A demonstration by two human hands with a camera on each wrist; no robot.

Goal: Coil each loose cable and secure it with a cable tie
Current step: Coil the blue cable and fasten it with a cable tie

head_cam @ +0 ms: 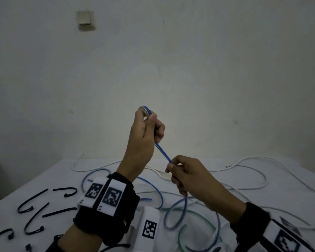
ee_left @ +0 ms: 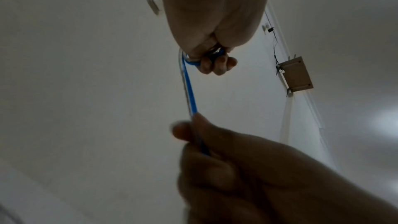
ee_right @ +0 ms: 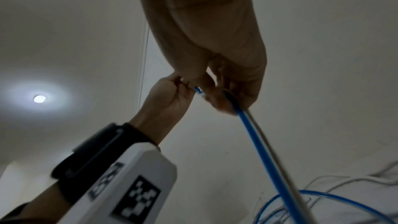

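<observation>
Above the table: left hand [head_cam: 145, 130] raised, fingers curled round a small coil of blue cable [head_cam: 146, 110]; right hand [head_cam: 185, 176] lower and nearer the body, pinching the same blue cable [head_cam: 163, 153] between thumb and forefinger.
Cable run: taut and straight between the two hands; below the right hand it drops to loose blue loops [head_cam: 176, 215] on the table.
Coil state: a few tight turns showing over the left fingers; most of the length looks unwound, so judged early in this cable.
Risk, coil: turns may spring off the left fingers if the hold eases; the cable looks stiff.
Risk, tangle: the slack lies across white cables [head_cam: 253, 186] and a green cable [head_cam: 198, 215] on the table; pulling it in could drag or knot them.
Risk, tie: both hands are occupied; reaching for a tie one-handed could let the coil unwind.
Cable ties [head_cam: 33, 213]: black, several, scattered on the table left of the left wrist, none in use.
Surface: table [head_cam: 16, 193] under a white cloth, set against the wall.
Room: plain pale wall [head_cam: 207, 70] behind the table, a small switch plate [head_cam: 84, 18] high on it; dim light, one round ceiling lamp [ee_right: 39, 98] in the right wrist view.
</observation>
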